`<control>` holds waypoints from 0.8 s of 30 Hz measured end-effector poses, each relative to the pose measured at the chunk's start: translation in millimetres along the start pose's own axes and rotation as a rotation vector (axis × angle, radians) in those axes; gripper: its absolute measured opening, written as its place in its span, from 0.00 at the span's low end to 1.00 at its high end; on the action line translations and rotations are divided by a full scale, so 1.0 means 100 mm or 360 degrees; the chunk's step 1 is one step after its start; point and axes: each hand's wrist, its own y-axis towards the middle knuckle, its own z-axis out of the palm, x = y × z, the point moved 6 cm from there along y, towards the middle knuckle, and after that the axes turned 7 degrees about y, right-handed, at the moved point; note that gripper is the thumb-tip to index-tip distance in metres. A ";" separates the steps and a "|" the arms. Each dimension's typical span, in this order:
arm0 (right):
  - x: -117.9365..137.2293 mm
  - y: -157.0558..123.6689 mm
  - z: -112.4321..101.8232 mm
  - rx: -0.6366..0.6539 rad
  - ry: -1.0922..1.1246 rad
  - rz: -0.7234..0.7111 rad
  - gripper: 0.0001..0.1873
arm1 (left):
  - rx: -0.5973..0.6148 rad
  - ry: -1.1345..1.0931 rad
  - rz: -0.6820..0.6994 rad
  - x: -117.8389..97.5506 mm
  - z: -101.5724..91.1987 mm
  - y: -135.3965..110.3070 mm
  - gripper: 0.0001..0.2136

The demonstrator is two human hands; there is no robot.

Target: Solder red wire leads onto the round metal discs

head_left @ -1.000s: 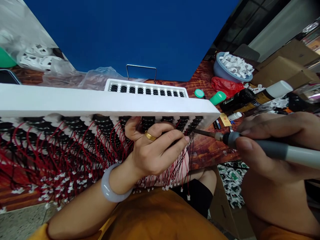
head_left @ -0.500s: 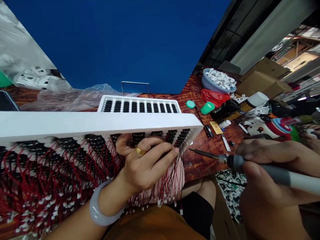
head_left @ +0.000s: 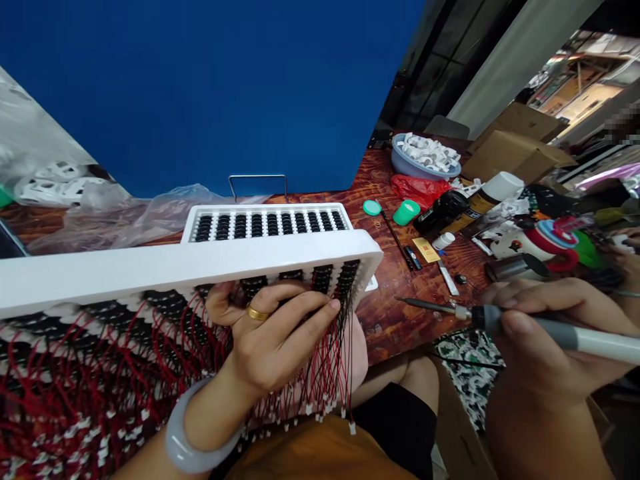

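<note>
My left hand [head_left: 273,340], with a gold ring and a pale bangle on its wrist, presses its closed fingers on the red and black wires [head_left: 150,360] hanging from a long white foam tray [head_left: 175,263] of black round parts. My right hand [head_left: 545,333] is closed around a grey soldering iron [head_left: 505,321]. The iron's tip points left and hangs in the air a short way right of the tray's end, touching nothing.
A second white tray [head_left: 267,223] of black parts lies behind on the wooden table [head_left: 400,313]. To the right are a bowl of white parts [head_left: 425,155], green caps [head_left: 406,212], a red bag, bottles, a mug and cardboard boxes. Plastic bags lie at the back left.
The soldering iron's tip has drawn back to the right, away from the tray's end where it was a second ago. My left hand stays on the wires. The view has tilted upward.
</note>
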 end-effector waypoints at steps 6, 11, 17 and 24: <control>-0.44 -0.50 -0.58 -0.0619 -0.0237 0.0234 0.11 | -0.0013 0.0063 0.0157 -0.07 -0.02 0.11 0.16; -0.83 -1.12 -0.84 -0.0697 -0.0513 0.0401 0.13 | 0.0018 0.0058 0.0221 -0.06 -0.03 0.15 0.18; -1.21 -1.61 -0.72 -0.0586 -0.0620 0.0480 0.17 | 0.0111 0.0097 0.0288 -0.07 -0.02 0.16 0.18; -1.51 -1.87 -0.54 -0.0459 -0.0491 0.0607 0.17 | 0.0376 0.0176 0.0116 -0.08 0.01 0.13 0.11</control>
